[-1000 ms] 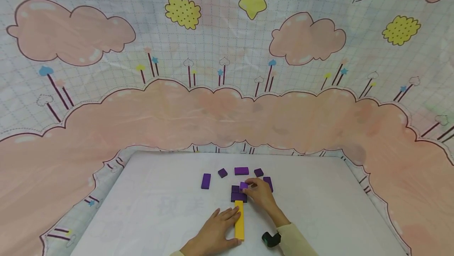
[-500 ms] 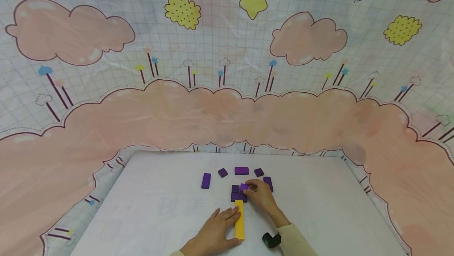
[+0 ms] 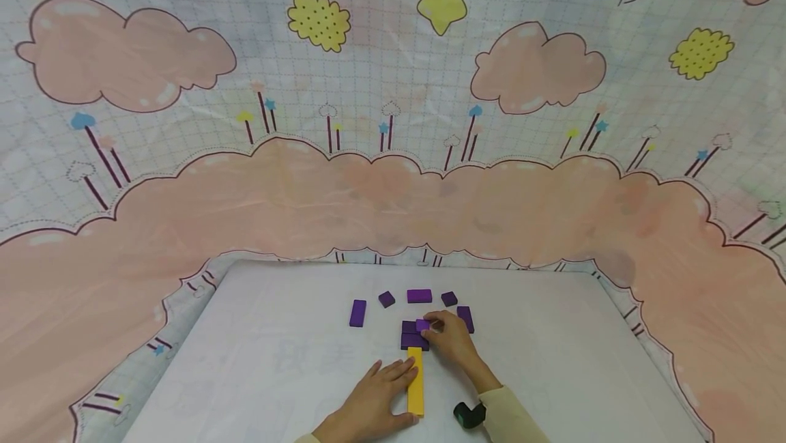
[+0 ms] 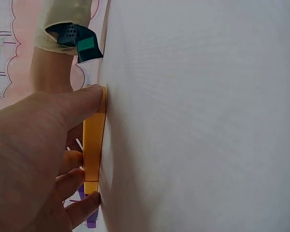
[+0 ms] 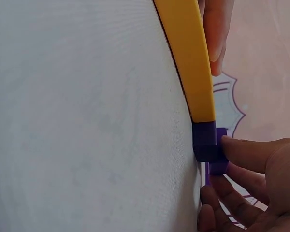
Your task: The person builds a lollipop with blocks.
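My left hand (image 3: 379, 395) rests with fingers spread on a long yellow block (image 3: 415, 388); its thumb sits by the near end, also in the left wrist view. A dark purple rectangular block (image 3: 414, 342) lies crosswise at the yellow block's far end. Just beyond it is a small dark purple block (image 3: 408, 327). My right hand (image 3: 453, 337) pinches a small bright purple block (image 3: 421, 325) between thumb and fingers, beside that small block. In the right wrist view, the pinched block (image 5: 221, 166) is partly hidden behind the crosswise block (image 5: 205, 141), which meets the yellow block (image 5: 188, 63).
Loose purple blocks form an arc farther back: a left one (image 3: 357, 313), a small one (image 3: 386, 299), a middle one (image 3: 419, 296), another small one (image 3: 449, 299) and a right one (image 3: 465, 319). A dark green wrist device (image 3: 469, 415) sits by the right sleeve. The table (image 3: 245, 361) is white.
My right hand has brought the pinched purple block slightly nearer, down toward the crosswise block. The left hand and yellow block stay in place; the view shifts a little.
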The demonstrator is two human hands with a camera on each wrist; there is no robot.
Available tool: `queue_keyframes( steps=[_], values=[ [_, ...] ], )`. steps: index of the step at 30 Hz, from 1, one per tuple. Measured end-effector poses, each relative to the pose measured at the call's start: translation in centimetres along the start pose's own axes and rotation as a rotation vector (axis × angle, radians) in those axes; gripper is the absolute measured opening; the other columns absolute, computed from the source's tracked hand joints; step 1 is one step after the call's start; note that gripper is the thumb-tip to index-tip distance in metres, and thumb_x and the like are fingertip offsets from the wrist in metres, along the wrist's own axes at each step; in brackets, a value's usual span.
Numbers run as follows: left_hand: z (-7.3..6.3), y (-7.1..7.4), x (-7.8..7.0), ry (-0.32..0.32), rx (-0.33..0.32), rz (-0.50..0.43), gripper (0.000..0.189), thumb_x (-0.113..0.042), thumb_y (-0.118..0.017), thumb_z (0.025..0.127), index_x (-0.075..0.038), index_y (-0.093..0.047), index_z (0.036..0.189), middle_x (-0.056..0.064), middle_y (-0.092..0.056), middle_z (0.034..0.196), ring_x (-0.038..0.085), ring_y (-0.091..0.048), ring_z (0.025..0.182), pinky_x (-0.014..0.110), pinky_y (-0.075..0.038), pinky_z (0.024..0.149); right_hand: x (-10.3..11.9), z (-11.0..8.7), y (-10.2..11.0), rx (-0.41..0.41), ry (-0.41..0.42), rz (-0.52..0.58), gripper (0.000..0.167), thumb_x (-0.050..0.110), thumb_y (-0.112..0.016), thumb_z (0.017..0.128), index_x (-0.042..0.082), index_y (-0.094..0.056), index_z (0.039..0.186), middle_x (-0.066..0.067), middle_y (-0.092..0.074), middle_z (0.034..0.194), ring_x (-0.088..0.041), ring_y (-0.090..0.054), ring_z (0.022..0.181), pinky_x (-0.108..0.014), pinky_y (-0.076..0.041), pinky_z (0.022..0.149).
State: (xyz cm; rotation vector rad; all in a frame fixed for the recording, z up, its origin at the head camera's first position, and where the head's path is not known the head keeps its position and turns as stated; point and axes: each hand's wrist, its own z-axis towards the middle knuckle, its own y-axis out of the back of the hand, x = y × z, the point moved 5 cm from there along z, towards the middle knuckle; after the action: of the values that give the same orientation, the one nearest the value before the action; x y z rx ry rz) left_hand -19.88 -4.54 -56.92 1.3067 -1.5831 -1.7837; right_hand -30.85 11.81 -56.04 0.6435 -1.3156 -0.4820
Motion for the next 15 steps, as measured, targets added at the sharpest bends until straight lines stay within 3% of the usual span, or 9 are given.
queue_keyframes(
  steps=[15],
  values=[
    [0.03, -0.33, 0.29, -0.010, -0.028, 0.017, 0.078, -0.068, -0.060, 0.084, -0.027, -0.044, 0.148, -0.009, -0.034, 0.159, 0.019, -0.038, 0.145, 0.057, -0.028, 0.118, -0.12, -0.08, -0.40, -0.003, 0.007, -0.011, 0.026, 0.013, -0.075, 0.085, 0.007, -0.072, 0.110, -0.011, -0.071, 0.110, -0.027, -0.066, 0.103, -0.047, -0.054, 0.096]
  ],
)
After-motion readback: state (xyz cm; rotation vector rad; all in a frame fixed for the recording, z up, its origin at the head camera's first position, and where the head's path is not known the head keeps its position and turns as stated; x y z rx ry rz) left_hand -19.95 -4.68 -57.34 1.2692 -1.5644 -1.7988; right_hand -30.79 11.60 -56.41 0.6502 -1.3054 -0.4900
